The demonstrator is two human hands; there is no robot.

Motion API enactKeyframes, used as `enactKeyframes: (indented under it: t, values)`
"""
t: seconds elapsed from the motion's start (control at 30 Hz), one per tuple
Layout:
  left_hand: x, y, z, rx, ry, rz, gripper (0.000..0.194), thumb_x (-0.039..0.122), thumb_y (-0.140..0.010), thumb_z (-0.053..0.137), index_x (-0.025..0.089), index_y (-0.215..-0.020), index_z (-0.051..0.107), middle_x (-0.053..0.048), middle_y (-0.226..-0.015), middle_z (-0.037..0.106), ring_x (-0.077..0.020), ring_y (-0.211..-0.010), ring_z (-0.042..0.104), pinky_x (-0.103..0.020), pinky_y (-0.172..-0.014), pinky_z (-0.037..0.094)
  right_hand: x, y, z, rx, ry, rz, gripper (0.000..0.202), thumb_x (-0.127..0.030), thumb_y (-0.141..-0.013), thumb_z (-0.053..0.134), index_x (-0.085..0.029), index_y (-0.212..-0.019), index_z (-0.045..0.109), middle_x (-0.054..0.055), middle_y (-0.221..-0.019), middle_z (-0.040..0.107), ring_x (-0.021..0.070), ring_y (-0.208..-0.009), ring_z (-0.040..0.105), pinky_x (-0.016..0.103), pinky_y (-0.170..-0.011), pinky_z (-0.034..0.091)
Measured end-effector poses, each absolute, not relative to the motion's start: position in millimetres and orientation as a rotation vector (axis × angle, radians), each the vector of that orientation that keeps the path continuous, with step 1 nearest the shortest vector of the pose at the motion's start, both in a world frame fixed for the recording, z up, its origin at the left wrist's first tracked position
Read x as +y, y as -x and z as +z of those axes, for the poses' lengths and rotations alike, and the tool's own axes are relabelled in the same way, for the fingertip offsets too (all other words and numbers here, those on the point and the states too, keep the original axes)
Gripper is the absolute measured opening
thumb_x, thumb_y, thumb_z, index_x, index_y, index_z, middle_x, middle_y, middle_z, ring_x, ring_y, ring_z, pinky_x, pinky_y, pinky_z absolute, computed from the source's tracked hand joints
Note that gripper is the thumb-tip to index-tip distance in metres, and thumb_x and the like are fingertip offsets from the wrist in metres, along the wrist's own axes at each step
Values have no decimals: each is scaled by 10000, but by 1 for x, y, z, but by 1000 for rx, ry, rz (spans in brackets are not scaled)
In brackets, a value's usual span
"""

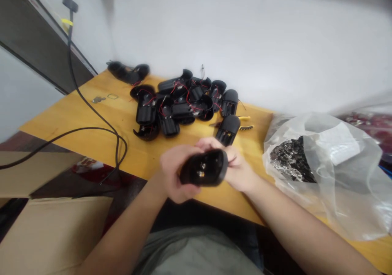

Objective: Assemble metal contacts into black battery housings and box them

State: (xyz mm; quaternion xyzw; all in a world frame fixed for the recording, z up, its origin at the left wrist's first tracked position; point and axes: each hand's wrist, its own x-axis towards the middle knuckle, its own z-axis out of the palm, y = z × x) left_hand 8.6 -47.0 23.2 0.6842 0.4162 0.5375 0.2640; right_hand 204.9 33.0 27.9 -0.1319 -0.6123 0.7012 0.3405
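A black plastic housing point(204, 169) with small shiny metal contacts inside is held above the table's front edge. My left hand point(176, 171) wraps round its left side, the thumb below. At the right end, my right hand point(239, 168) grips the same housing, its fingers partly hidden behind it. Just beyond my hands lies a similar black housing point(228, 130), with another one point(229, 102) behind it. Several more black housings with red wires point(170, 115) are heaped together farther back on the wooden table point(92, 124).
Yellow-handled pliers point(245, 127) lie right of the housings. A clear plastic bag with small dark parts point(290, 160) stands at the right. A black cable point(72, 62) hangs across the table's left side. Small metal pieces point(98, 99) lie at back left; cardboard boxes point(55, 230) stand below.
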Motion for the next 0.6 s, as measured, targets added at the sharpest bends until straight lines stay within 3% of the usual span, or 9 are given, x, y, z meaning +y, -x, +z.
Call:
enactKeyframes:
  t: [0.1, 0.23, 0.3, 0.4, 0.5, 0.6]
  values:
    - [-40, -13, 18, 1143, -1725, 1450, 565, 578, -935, 663, 147, -1298, 689, -174, -1202, 771, -268, -1007, 766, -356, -905, 606, 29, -196, 26, -1432, 464, 1843, 103, -307, -834, 874, -268, -747, 835, 49, -1102, 702, 195, -1011, 655, 350, -943, 554]
    - [-29, -17, 10, 1039, -1585, 1540, 627, 640, -896, 715, 104, -1222, 707, -130, -953, 780, -203, -767, 726, -281, -675, 571, 27, -184, 20, -1220, 555, 1908, 238, -240, -824, 764, -254, -587, 760, 32, -1034, 732, 186, -892, 654, 336, -823, 560]
    - [-24, -16, 7, 1063, -1581, 1559, 630, 631, -860, 762, 100, -1197, 710, -116, -915, 769, -197, -753, 709, -276, -660, 557, 27, -183, 19, -1249, 553, 1862, 231, -214, -817, 746, -265, -594, 776, 30, -1089, 732, 194, -940, 664, 343, -859, 561]
    - [-20, -9, 2, 1276, -1493, 1600, 626, 584, -801, 840, 130, -1212, 709, -102, -974, 762, -199, -808, 703, -285, -711, 558, 29, -190, 23, -1339, 536, 1762, 188, -181, -806, 756, -275, -657, 821, 38, -1176, 722, 228, -1134, 651, 373, -1035, 528]
    - [-18, -4, 0, 1121, -1262, 1735, 620, 687, -854, 735, 135, -1137, 716, -77, -879, 737, -204, -785, 708, -313, -731, 582, 29, -200, 32, -1636, 477, 1448, 167, -170, -848, 746, -259, -753, 852, 73, -1257, 706, 247, -1266, 627, 403, -1123, 496]
    - [-19, -5, 5, 863, -1022, 1571, 761, 841, -881, 546, 118, -1045, 719, -83, -775, 721, -218, -704, 712, -338, -671, 602, 25, -206, 40, -1894, 405, 989, 149, -148, -876, 695, -182, -776, 800, 119, -1110, 715, 218, -1062, 706, 362, -944, 582]
